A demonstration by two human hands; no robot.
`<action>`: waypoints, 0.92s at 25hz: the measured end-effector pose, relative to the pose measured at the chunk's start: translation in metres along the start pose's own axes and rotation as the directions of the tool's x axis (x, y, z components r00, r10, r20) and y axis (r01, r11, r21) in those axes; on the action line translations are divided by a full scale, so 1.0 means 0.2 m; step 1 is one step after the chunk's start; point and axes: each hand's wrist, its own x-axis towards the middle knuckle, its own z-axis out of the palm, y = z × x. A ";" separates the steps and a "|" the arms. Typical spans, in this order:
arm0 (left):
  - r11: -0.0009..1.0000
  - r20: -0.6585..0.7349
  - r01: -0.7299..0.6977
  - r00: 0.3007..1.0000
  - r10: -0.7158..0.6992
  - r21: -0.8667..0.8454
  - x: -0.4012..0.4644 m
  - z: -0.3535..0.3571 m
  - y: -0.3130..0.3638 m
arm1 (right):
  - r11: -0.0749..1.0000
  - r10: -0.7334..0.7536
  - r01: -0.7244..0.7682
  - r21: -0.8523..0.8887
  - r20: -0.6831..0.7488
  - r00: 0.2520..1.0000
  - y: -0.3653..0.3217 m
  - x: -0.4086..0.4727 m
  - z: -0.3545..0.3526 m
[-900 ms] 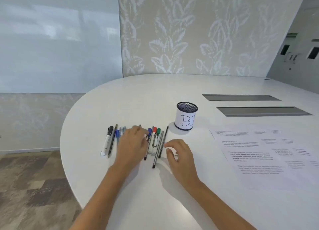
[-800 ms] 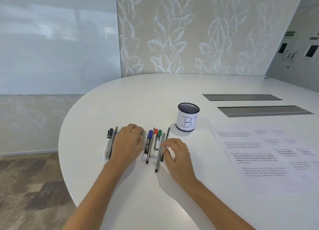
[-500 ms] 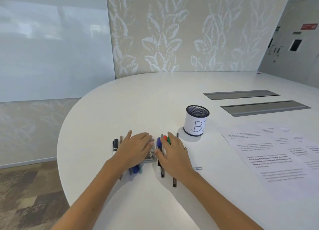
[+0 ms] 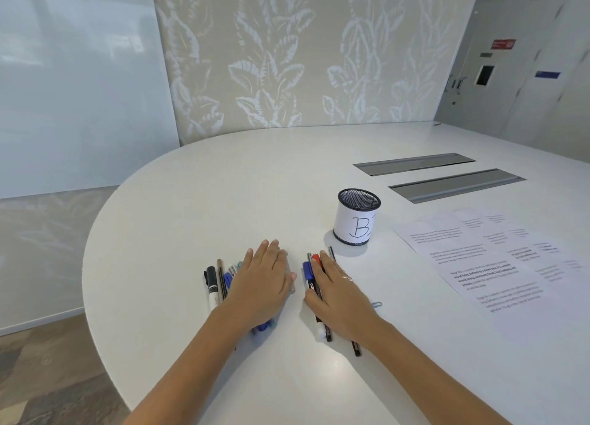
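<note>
Head view: pressing flat, fingers straight, w/ left hand (image 4: 263,281) on left bunch of assorted pens and markers (image 4: 210,284), w/ right hand (image 4: 338,292) on right bunch (image 4: 308,274) near black mesh cup labelled B (image 4: 357,217). Pulled apart since 0.5 s ago, leaving gap on white worktop (image 4: 223,195); prob. split into two lots.

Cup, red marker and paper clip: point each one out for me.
cup (image 4: 355,228), head view, on its white label.
red marker (image 4: 316,259), head view, on its red cap.
paper clip (image 4: 377,304), head view, on the loop that shows beside the wrist.
</note>
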 end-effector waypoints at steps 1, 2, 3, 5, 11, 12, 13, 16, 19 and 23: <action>1.000 0.013 0.001 1.000 -0.001 0.011 0.03 0.00 0.01 | 1.000 -0.009 0.009 -0.005 0.005 1.000 0.02 -0.02 0.00; 1.000 0.024 0.010 1.000 -0.010 0.019 0.07 0.01 0.01 | 1.000 -0.024 0.024 -0.017 0.012 1.000 0.04 -0.05 0.00; 1.000 0.039 0.021 0.999 -0.021 0.023 0.11 0.01 0.03 | 0.999 -0.034 0.035 -0.019 0.017 0.999 0.05 -0.07 -0.01; 1.000 0.055 0.029 0.998 -0.029 0.004 0.19 0.01 0.08 | 1.000 -0.010 0.010 0.007 0.023 1.000 0.06 -0.14 -0.04; 0.997 0.066 0.044 0.997 -0.040 -0.058 0.30 0.04 0.26 | 1.000 0.005 -0.005 -0.001 0.049 0.999 0.10 -0.28 -0.10; 0.996 0.076 0.050 0.996 -0.045 -0.073 0.30 0.04 0.27 | 1.000 0.011 -0.011 -0.002 0.052 0.999 0.11 -0.30 -0.11; 0.995 0.079 0.054 0.996 -0.047 -0.090 0.29 0.02 0.27 | 1.000 0.012 -0.013 0.003 0.055 0.998 0.12 -0.32 -0.12; 0.987 0.053 0.110 0.993 -0.104 -0.118 0.21 -0.02 0.18 | 0.998 -0.060 0.060 0.002 0.090 0.994 0.12 -0.39 -0.15; 0.957 0.088 0.289 0.953 -0.291 0.036 0.03 -0.02 0.01 | 0.988 -0.152 0.143 0.063 0.164 0.975 0.11 -0.44 -0.20; 0.931 0.113 0.359 0.924 -0.365 0.066 -0.15 -0.01 -0.10 | 0.962 -0.270 0.254 0.101 0.224 0.936 0.10 -0.46 -0.22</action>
